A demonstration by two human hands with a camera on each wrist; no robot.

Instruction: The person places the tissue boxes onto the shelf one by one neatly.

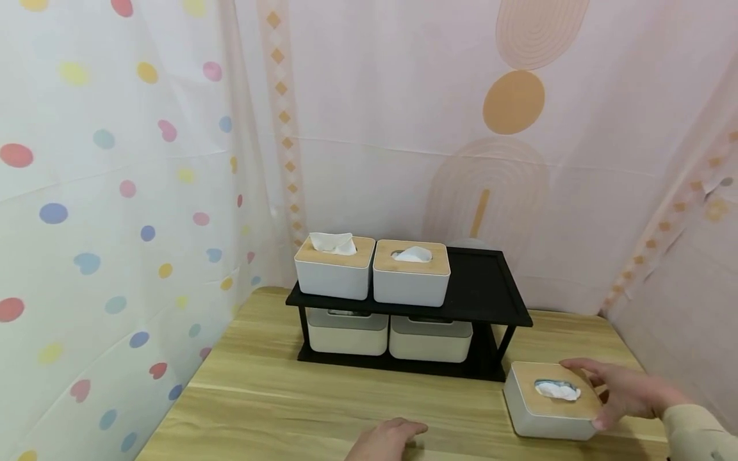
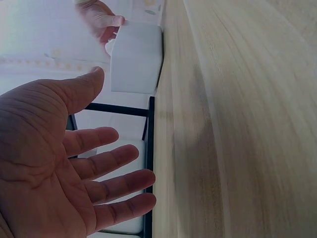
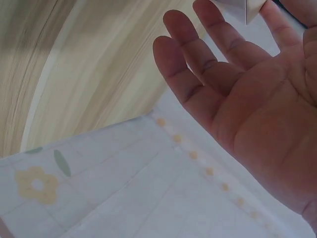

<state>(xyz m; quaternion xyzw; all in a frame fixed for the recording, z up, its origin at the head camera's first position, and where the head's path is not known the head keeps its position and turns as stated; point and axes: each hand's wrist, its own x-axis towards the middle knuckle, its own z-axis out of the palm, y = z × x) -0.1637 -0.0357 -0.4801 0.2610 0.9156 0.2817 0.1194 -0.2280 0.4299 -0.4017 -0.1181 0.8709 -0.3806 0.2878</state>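
Note:
At the table's right a white tissue box with a wood-look lid sits beside the shelf, tissue showing in its oval slot. My right hand holds this box across its right end, thumb at the near corner and a finger at the far one. In the right wrist view the other fingers of the right hand extend past a corner of the box. Low over the table's front, my left hand holds nothing; the left wrist view shows its fingers spread and relaxed.
A black two-tier shelf stands at the back. Two tissue boxes with wood-look lids, a left one and a right one, are on top. Two grey-lidded boxes occupy the lower tier. Patterned curtains surround the wooden table.

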